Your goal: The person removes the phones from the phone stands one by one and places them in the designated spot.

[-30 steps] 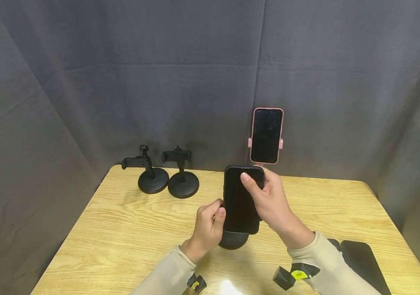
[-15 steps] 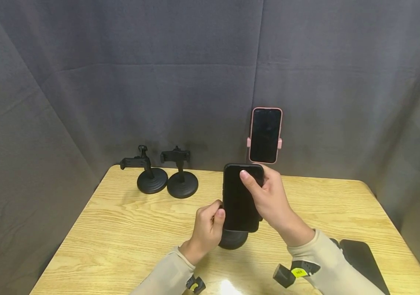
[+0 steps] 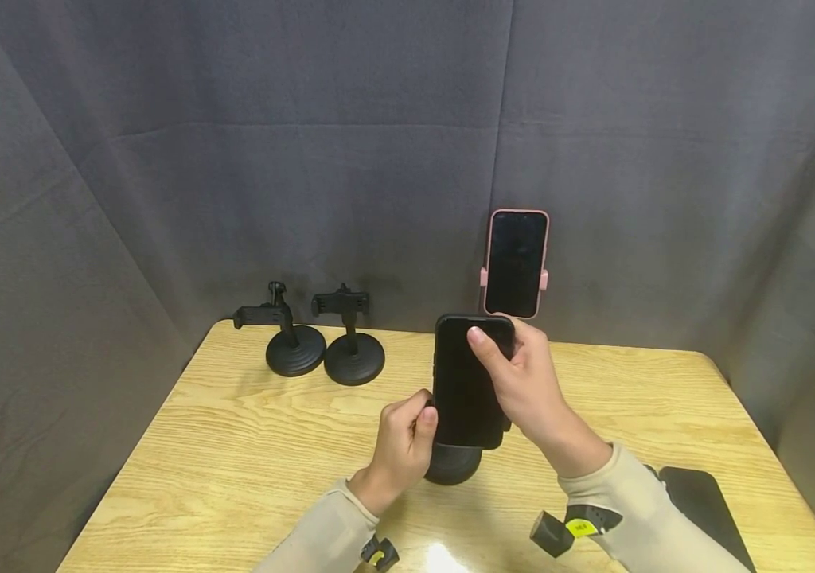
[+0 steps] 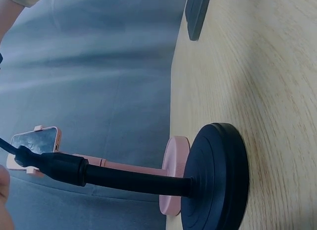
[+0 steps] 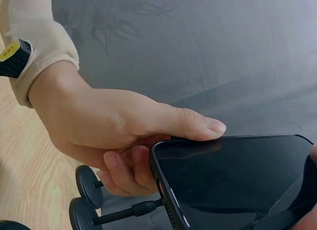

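A black smartphone (image 3: 461,390) faces me upright above the round base of a black phone stand (image 4: 218,180). My right hand (image 3: 529,390) grips the phone's upper right corner, thumb over the screen and fingers behind. At the phone's lower left edge, my left hand (image 3: 402,446) has curled fingers around a dark part that looks like the stand's clamp. In the right wrist view, a black clamp arm (image 5: 292,212) crosses in front of the phone near the left fingertips. Most of the clamp is hidden behind the phone.
Two black phone stands (image 3: 353,358) with bare clamps stand at the back left. Behind the hands, a pink stand (image 4: 174,156) holds a pink-cased phone (image 3: 516,263). A dark flat phone-like slab (image 3: 704,509) lies at right, partly under the right sleeve. Grey curtains border the table.
The black phone has shifted slightly upward, with my right hand moving along. My left hand has stayed nearly in place.
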`<state>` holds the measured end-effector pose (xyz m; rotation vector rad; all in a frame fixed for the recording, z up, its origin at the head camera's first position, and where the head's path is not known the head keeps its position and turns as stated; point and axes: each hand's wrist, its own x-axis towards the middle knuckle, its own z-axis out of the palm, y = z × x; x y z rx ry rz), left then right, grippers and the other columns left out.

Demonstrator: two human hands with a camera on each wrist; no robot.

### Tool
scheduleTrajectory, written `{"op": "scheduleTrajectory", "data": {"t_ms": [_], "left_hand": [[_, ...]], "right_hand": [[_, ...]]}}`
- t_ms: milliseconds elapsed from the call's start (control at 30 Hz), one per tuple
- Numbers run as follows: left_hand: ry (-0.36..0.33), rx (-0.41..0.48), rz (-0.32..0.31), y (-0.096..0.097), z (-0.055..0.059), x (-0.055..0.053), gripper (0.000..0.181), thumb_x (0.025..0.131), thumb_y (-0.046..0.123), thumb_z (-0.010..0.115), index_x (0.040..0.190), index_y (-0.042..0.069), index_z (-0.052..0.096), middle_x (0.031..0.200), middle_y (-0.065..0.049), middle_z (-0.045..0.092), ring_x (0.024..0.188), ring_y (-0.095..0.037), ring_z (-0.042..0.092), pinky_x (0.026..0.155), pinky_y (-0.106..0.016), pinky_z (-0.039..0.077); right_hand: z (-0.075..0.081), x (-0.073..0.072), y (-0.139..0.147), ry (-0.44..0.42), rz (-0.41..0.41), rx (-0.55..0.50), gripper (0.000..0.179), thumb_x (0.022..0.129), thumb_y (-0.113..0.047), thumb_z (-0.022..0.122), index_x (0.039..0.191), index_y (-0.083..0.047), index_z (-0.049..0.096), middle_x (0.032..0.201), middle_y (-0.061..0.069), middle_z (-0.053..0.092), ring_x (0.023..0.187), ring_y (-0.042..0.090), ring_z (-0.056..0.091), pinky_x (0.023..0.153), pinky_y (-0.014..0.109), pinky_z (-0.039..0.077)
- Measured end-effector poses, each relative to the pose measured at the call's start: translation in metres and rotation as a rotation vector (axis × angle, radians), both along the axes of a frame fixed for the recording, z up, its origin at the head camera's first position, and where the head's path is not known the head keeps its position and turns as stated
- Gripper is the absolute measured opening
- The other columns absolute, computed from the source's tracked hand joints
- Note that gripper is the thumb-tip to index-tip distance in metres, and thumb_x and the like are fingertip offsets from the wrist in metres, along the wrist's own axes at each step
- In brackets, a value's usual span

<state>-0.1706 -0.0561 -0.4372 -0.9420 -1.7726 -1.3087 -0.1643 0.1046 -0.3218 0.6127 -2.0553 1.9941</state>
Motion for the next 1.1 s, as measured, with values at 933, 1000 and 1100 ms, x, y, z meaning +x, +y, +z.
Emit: {"op": "scheduleTrajectory", "data": {"t_ms": [933,1000,1100], "left_hand": [[0.004,0.012,0.011,0.000,-0.003,0.003,0.052,0.111,0.036,0.032,0.069,0.008,0.045,0.054,-0.001,0.038,0.056,0.003,0.029,0.043,-0.010,0.026],[0.017,0.022,0.004,-0.001,-0.006,0.006,0.052,0.111,0.036,0.032,0.070,0.007,0.046,0.054,-0.002,0.040,0.055,0.002,0.031,0.043,-0.009,0.028],[0.039,0.032,-0.040,-0.002,-0.011,0.012,0.050,0.111,0.035,0.033,0.073,0.007,0.050,0.054,-0.002,0.046,0.052,0.001,0.038,0.046,-0.006,0.036]], "right_hand": [[0.015,-0.003,-0.001,-0.018,-0.111,-0.083,0.011,0.102,-0.003,0.056,0.097,-0.006,0.066,0.084,-0.010,0.074,0.076,0.009,0.075,0.068,0.029,0.064],[0.023,-0.007,0.003,-0.011,-0.155,-0.176,0.013,0.103,-0.007,0.057,0.096,-0.010,0.067,0.084,-0.009,0.074,0.075,0.007,0.074,0.068,0.025,0.063],[0.039,-0.014,0.013,0.040,-0.234,-0.327,0.013,0.103,-0.012,0.057,0.097,-0.012,0.068,0.085,-0.005,0.073,0.074,0.006,0.071,0.069,0.021,0.061]]}}
